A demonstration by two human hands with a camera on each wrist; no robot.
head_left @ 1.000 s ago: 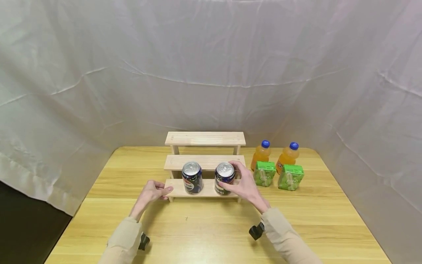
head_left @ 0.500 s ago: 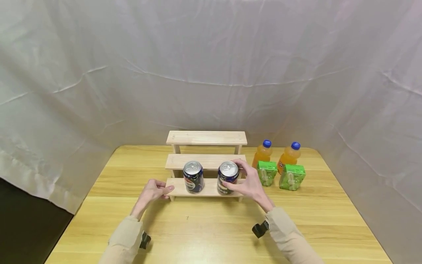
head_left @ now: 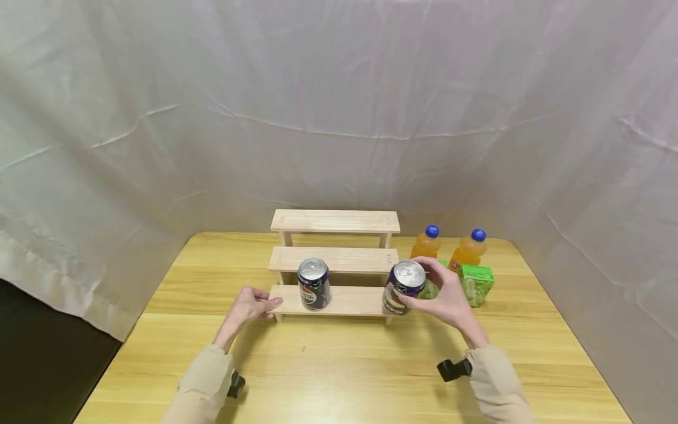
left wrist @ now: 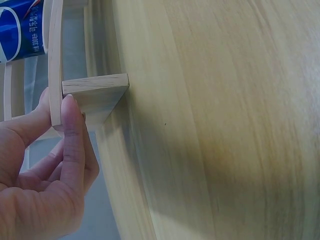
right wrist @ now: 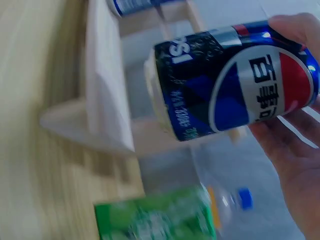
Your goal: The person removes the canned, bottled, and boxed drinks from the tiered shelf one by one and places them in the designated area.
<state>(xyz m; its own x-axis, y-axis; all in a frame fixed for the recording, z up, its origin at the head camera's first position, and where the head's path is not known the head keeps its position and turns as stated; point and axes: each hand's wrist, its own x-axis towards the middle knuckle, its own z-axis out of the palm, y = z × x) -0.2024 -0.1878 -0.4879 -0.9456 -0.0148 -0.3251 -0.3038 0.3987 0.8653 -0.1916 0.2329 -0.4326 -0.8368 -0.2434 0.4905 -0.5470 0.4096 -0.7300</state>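
Note:
A pale wooden three-step rack point(head_left: 335, 221) stands near the back of the table. My left hand point(head_left: 248, 306) pinches the left end of its lowest shelf, thumb on top and fingers beneath, as the left wrist view also shows. My right hand point(head_left: 446, 297) grips a blue Pepsi can point(right wrist: 235, 82) round its upper part, slightly tilted, at the right end of that shelf. In the right wrist view the can's base is off the shelf board point(right wrist: 107, 80). Another Pepsi can point(head_left: 313, 285) stands upright on the lowest shelf, left of centre.
Right of the rack stand two orange drink bottles point(head_left: 468, 252) with blue caps. In front of them are two green drink cartons point(head_left: 476, 285), one mostly behind my right hand. Grey cloth point(head_left: 339, 129) hangs behind and beside the wooden table point(head_left: 328, 371).
My right hand has lifted its can from the lowest shelf and carried it right, past the shelf's end. The left hand keeps its pinch on the shelf; the other can stays on it.

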